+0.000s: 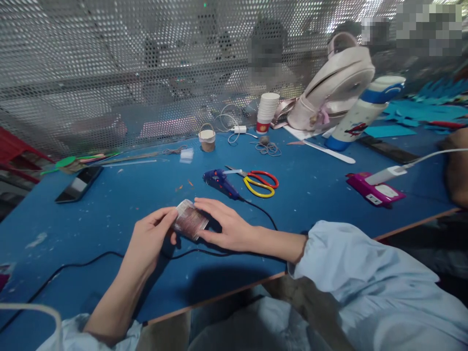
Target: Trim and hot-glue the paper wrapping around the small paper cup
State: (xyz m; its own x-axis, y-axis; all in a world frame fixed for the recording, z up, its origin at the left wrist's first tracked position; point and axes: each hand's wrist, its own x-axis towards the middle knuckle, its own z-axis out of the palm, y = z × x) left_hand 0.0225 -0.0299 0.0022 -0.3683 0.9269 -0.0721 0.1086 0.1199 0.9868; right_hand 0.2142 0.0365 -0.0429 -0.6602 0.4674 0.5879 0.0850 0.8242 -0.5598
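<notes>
Between my two hands is a small paper cup point(190, 222) lying tilted on its side, its wall banded with reddish-brown cord and white at its ends. My left hand point(151, 239) grips its left end, thumb on top and fingers underneath. On the other end, the fingers and thumb of my right hand point(228, 225) close round the cup from the right. A blue glue gun point(221, 183) with a stick in its back lies just beyond my right hand. Touching distance from it are scissors point(261, 184) with red and yellow handles.
A black cable point(97, 262) crosses the blue table under my hands. Farther back stand a small basket point(207, 140), stacked paper cups point(268, 112), a bottle point(360, 117) and a backpack point(332, 87). A phone point(79, 184) lies left, a purple power strip point(376, 189) right.
</notes>
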